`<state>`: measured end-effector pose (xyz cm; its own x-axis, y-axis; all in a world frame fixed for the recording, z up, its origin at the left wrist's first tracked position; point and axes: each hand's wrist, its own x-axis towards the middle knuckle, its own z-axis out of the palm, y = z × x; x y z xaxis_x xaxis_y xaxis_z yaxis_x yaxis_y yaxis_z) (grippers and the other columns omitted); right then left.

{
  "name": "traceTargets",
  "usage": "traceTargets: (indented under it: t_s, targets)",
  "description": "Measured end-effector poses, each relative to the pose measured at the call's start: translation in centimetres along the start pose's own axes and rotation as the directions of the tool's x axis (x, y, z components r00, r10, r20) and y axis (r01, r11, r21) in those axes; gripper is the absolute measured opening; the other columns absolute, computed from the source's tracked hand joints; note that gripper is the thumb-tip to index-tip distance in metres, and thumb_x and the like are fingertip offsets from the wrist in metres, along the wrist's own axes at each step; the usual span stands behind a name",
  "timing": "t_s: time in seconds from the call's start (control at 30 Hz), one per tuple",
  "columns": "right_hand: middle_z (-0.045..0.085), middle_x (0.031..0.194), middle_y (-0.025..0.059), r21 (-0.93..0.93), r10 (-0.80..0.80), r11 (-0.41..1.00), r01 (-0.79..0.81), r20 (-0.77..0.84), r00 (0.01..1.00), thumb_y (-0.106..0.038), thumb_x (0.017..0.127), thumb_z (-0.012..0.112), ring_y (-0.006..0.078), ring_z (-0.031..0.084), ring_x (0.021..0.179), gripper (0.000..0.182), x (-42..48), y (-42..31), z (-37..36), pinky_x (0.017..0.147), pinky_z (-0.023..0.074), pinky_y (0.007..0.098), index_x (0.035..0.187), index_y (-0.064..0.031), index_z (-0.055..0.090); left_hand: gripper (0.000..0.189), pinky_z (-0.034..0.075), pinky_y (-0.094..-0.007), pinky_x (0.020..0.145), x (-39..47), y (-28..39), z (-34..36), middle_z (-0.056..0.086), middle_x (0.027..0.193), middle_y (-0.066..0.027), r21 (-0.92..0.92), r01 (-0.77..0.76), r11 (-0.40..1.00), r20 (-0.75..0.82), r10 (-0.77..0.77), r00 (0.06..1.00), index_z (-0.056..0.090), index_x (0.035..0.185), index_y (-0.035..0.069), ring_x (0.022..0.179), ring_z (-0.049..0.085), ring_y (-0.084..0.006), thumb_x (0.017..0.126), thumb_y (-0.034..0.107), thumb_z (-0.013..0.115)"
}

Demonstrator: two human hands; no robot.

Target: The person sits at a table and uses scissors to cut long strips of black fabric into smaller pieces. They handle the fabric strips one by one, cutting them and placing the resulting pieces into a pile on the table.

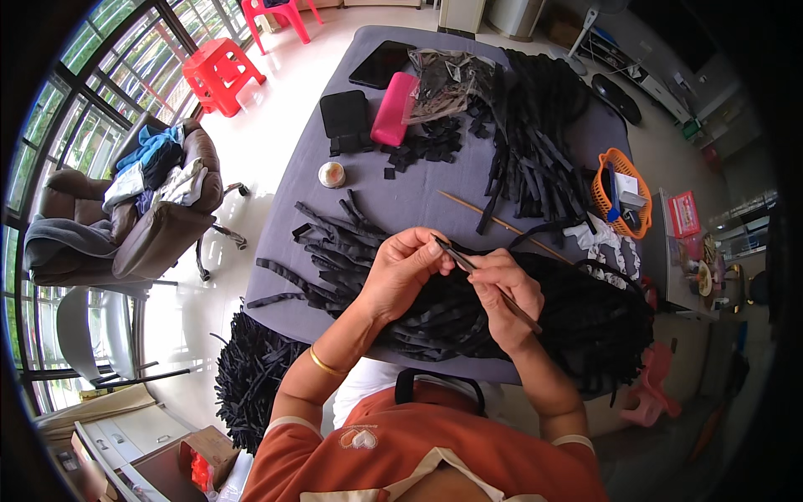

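Note:
My right hand (509, 295) is closed around a thin dark tool, maybe tweezers (519, 314), which slants up and left. The tool's tip meets the thumb and forefinger of my left hand (404, 267), which pinch something small and dark, too small to name. Under both hands lies a thick heap of black fabric strips (433, 320) across the near part of the table. A thin wooden stick (483, 213) lies just beyond my hands. Small black squares (433, 144) are scattered farther back, beside a pink case (394, 110) and a clear plastic bag (448, 81) of dark pieces.
The grey-covered table (295, 188) holds a small round jar (331, 175), a black box (344, 114), a dark tablet or phone (381, 64), another bundle of black strips (533, 138) and an orange basket (618, 194). More strips (251, 370) hang at the near left. An armchair (157, 232) stands left.

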<state>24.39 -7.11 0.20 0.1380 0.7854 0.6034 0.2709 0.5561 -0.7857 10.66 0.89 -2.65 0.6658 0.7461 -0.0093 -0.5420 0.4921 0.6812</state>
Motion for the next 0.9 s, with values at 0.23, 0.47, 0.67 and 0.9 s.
traceTargets:
  t_s: [0.23,0.47,0.67,0.9]
  targets:
    - [0.059,0.090,0.0141,-0.277,-0.249,0.920,0.277,0.132,0.959,0.005,0.076,0.057,0.0196,0.055,0.070,0.013,0.3,0.4,0.0,0.062,0.0454,0.0253,0.087,0.0007,0.055,0.013,0.044,-0.0202,0.063,-0.1,0.3,0.0,0.060,0.077,-0.0047,0.016,0.045,0.999,0.036,-0.046,0.998,0.059,0.088,-0.001,0.067,0.054,-0.0094,0.081,0.011,0.058]
    - [0.060,0.086,0.0144,0.504,0.454,0.764,-0.403,0.024,0.891,-0.007,0.085,0.049,0.0127,0.055,0.069,0.011,-0.4,0.2,-0.5,0.063,0.0442,0.0233,0.094,-0.0004,0.050,0.013,0.045,-0.0223,0.061,-0.4,0.8,0.1,0.060,0.077,-0.0074,0.487,-0.236,0.841,0.115,0.207,0.972,0.060,0.085,-0.004,0.064,0.055,-0.0126,0.074,0.004,0.063]
    - [0.060,0.082,0.0139,0.619,0.598,0.605,-0.500,0.061,0.799,-0.014,0.085,0.049,0.0140,0.055,0.067,0.015,0.0,0.0,-0.4,0.060,0.0422,0.0231,0.093,-0.0019,0.049,0.015,0.043,-0.0197,0.062,-0.5,0.6,1.1,0.060,0.076,-0.0054,0.397,-0.241,0.885,-0.031,0.276,0.961,0.061,0.086,-0.002,0.067,0.055,-0.0101,0.072,0.000,0.065]
    - [0.061,0.084,0.0160,0.527,0.510,0.755,-0.391,-0.096,0.855,-0.010,0.084,0.048,0.0159,0.057,0.069,0.012,1.5,-0.4,-4.0,0.060,0.0415,0.0225,0.091,-0.0009,0.050,0.014,0.041,-0.0225,0.065,0.5,0.7,-0.7,0.057,0.076,-0.0048,-0.097,-0.173,0.980,-0.092,0.164,0.982,0.058,0.094,0.000,0.071,0.052,-0.0118,0.083,0.008,0.054]
